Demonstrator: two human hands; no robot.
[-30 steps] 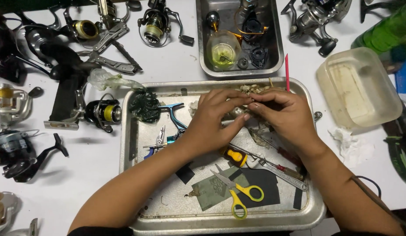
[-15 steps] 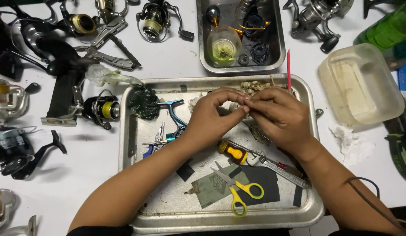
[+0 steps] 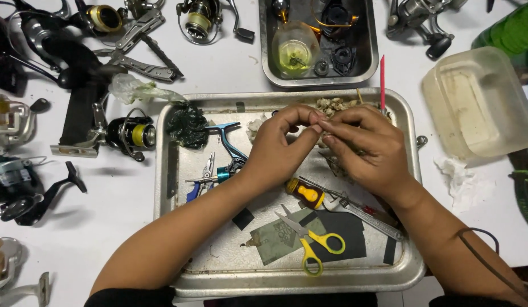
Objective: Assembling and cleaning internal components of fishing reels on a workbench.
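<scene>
Head view: dented metal tray (image 3: 173, 187).

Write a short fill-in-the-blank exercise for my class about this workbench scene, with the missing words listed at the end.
1. Both hands meet fingertip to fingertip above a large metal ____.
2. The scissors lying near the wrists have ____ handles.
3. The left hand and right hand are ____, without gloves.
4. The fishing reel beside the tray holds ____ line.

Missing words: tray; yellow; bare; yellow

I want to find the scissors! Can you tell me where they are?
Look at the big metal tray under the hands. Near its front edge, on dark patches, lie small scissors. Only they have bright yellow loop handles.
</scene>
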